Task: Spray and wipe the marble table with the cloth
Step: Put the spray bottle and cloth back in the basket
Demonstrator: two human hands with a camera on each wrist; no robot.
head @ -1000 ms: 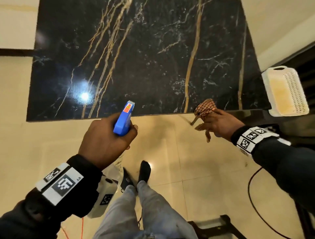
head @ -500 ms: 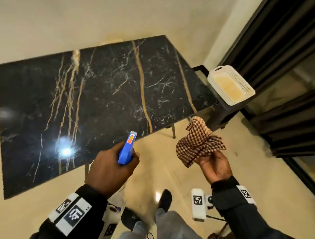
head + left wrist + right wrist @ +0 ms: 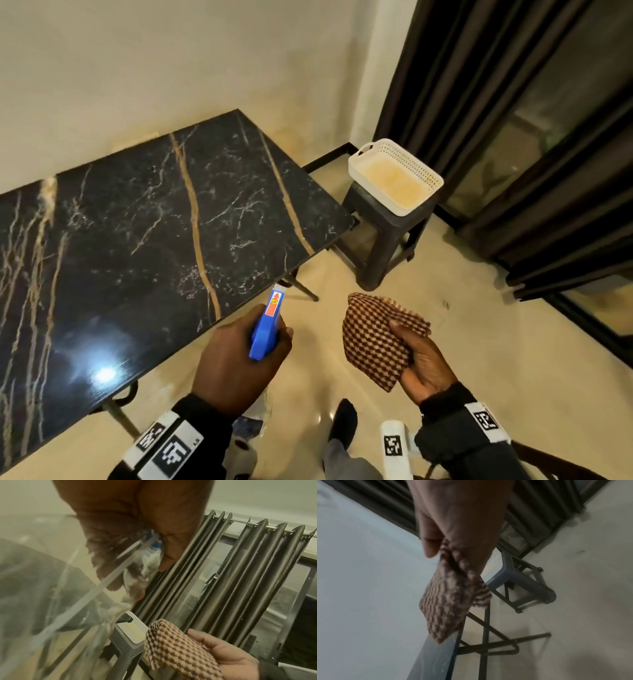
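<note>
The black marble table point(image 3: 144, 240) with gold and white veins fills the left of the head view. My left hand point(image 3: 239, 356) grips a spray bottle by its blue trigger head point(image 3: 267, 329), nozzle aimed toward the table's near right corner; the clear bottle body point(image 3: 51, 601) blurs the left wrist view. My right hand point(image 3: 421, 359), palm up over the floor to the right of the table, holds a brown-and-cream checked cloth point(image 3: 373, 342), thumb pressed on its top. The cloth point(image 3: 452, 592) hangs from the fingers in the right wrist view, and the cloth point(image 3: 180, 649) also shows in the left wrist view.
A dark plastic stool point(image 3: 383, 240) stands off the table's right end with a white perforated basket point(image 3: 394, 178) on top. Dark curtains point(image 3: 496, 120) hang at the right. My feet and legs point(image 3: 342, 428) are on the cream tiled floor below the hands.
My head view has swung up and right, so the table shifts left and the stool and curtains appear. My right hand turned palm up and the cloth opened out in it.
</note>
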